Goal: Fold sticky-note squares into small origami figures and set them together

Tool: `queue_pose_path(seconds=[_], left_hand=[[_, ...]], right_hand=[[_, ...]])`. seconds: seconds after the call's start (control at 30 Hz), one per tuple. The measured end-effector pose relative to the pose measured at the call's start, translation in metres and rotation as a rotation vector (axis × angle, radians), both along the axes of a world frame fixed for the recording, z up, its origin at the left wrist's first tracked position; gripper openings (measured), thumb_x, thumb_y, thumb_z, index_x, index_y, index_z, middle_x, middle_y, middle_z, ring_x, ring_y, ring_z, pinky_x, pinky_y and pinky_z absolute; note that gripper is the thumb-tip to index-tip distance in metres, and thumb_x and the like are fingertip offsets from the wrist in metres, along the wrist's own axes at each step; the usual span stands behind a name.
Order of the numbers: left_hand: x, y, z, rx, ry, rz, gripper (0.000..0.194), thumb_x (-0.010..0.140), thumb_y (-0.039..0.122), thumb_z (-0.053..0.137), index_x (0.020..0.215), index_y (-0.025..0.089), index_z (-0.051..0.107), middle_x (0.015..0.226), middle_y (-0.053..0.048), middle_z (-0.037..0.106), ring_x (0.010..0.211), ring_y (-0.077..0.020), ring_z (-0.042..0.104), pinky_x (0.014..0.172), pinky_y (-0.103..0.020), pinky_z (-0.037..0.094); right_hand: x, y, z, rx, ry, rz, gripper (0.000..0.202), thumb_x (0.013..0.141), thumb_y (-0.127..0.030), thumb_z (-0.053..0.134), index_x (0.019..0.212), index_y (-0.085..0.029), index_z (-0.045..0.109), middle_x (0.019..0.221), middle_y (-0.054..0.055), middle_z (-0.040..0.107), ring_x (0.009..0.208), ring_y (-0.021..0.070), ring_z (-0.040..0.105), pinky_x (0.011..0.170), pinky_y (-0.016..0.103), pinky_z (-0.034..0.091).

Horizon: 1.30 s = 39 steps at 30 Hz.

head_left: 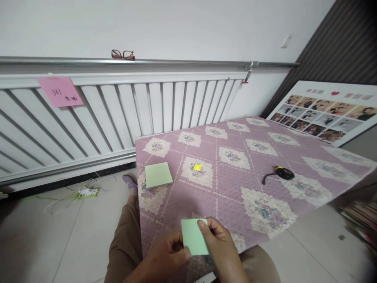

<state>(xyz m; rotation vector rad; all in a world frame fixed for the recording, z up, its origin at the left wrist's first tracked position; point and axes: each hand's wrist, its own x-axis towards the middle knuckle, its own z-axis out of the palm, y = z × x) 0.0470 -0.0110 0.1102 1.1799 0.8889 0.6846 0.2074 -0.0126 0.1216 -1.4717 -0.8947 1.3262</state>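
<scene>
A square light-green sticky note (pixel 194 237) is held up between both hands above the near edge of the table. My left hand (pixel 173 249) pinches its lower left side between thumb and fingers. On the upper right corner, my right hand (pixel 218 236) closes with the thumb lying on the front of the paper. Farther left on the tablecloth rests a pad of pale green sticky notes (pixel 158 175). To the right of the pad sits a small folded yellow paper piece (pixel 197 168).
A purple floral cloth (pixel 206 196) covers the table. A black corded object with a yellow part (pixel 284 173) lies on the right. Behind stands a white radiator (pixel 165 106) with a pink note (pixel 60 92); glasses (pixel 123 55) rest on the pipe. A photo board (pixel 326 114) leans at right.
</scene>
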Motion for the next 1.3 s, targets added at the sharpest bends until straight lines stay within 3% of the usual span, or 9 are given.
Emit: queue_pose_path(seconds=[0.1,0.2,0.3,0.5,0.57,0.73,0.93,1.17,1.3], left_hand=[[0.001,0.008,-0.004,-0.09,-0.099,0.114,0.046,0.067,0.054,0.069,0.092,0.017,0.058,0.076,-0.001,0.058,0.065,-0.0128,0.05,0.058,-0.023,0.037],[0.002,0.015,-0.012,-0.186,-0.081,0.23,0.045,0.064,0.058,0.07,0.076,0.017,0.053,0.059,0.005,0.048,0.05,-0.0081,0.04,0.048,-0.021,0.03],[0.004,0.019,-0.022,-0.186,-0.053,0.264,0.043,0.064,0.055,0.071,0.066,0.018,0.049,0.052,0.007,0.043,0.047,-0.007,0.035,0.047,-0.02,0.027],[-0.001,0.024,-0.051,-0.107,0.101,0.329,0.035,0.071,0.052,0.062,0.067,0.019,0.05,0.053,0.006,0.044,0.047,-0.0092,0.038,0.047,-0.022,0.029],[-0.004,0.026,-0.058,-0.022,0.268,0.306,0.026,0.077,0.043,0.056,0.069,0.018,0.052,0.055,0.006,0.046,0.051,-0.0103,0.041,0.05,-0.022,0.031],[-0.009,0.032,-0.059,0.219,0.717,0.125,0.011,0.081,0.021,0.047,0.077,0.017,0.057,0.067,0.003,0.056,0.065,-0.0128,0.051,0.058,-0.022,0.033],[-0.011,0.039,-0.059,0.327,0.951,-0.026,0.013,0.083,0.025,0.05,0.089,0.02,0.061,0.081,0.0,0.063,0.076,-0.0175,0.057,0.065,-0.026,0.035],[-0.009,0.037,-0.063,0.425,1.113,-0.061,0.018,0.086,0.023,0.05,0.101,0.018,0.058,0.097,-0.007,0.062,0.092,-0.023,0.057,0.077,-0.032,0.04],[-0.01,0.031,-0.077,0.733,1.181,-0.063,0.012,0.091,0.02,0.048,0.095,0.017,0.058,0.099,-0.008,0.06,0.096,-0.0241,0.054,0.083,-0.037,0.042]], right_hand=[[-0.002,0.002,-0.004,-0.007,-0.008,0.065,0.041,0.072,-0.058,0.063,0.064,-0.02,0.052,0.053,-0.006,0.046,0.05,0.0088,0.037,0.047,0.021,0.031],[-0.006,0.004,-0.007,-0.023,0.006,0.106,0.041,0.071,-0.058,0.064,0.064,-0.019,0.053,0.053,-0.006,0.046,0.049,0.0084,0.037,0.047,0.021,0.031],[-0.008,0.003,-0.012,-0.038,0.045,0.115,0.04,0.072,-0.058,0.064,0.069,-0.019,0.056,0.056,-0.005,0.051,0.05,0.0089,0.041,0.049,0.021,0.034],[-0.001,0.001,-0.047,-0.092,-0.023,0.194,0.041,0.069,-0.057,0.063,0.087,-0.021,0.061,0.066,-0.003,0.057,0.053,0.0108,0.049,0.043,0.019,0.033],[0.002,0.003,-0.062,-0.08,-0.145,0.284,0.035,0.071,-0.052,0.06,0.085,-0.02,0.062,0.061,-0.003,0.055,0.05,0.0112,0.049,0.043,0.021,0.037],[0.003,0.007,-0.083,0.062,-0.397,0.231,0.024,0.074,-0.041,0.052,0.082,-0.02,0.061,0.063,-0.002,0.06,0.061,0.0157,0.057,0.06,0.027,0.045],[0.0,0.005,-0.093,0.132,-0.677,0.199,0.024,0.079,-0.03,0.05,0.097,-0.021,0.062,0.075,0.002,0.065,0.074,0.0223,0.061,0.074,0.036,0.045],[-0.001,0.002,-0.107,0.284,-0.939,0.231,0.023,0.086,-0.026,0.046,0.103,-0.022,0.061,0.102,0.009,0.064,0.097,0.0258,0.059,0.085,0.038,0.045],[-0.002,0.001,-0.112,0.368,-1.179,0.257,0.017,0.088,-0.022,0.047,0.099,-0.023,0.06,0.093,0.006,0.063,0.09,0.0224,0.06,0.08,0.034,0.047]])
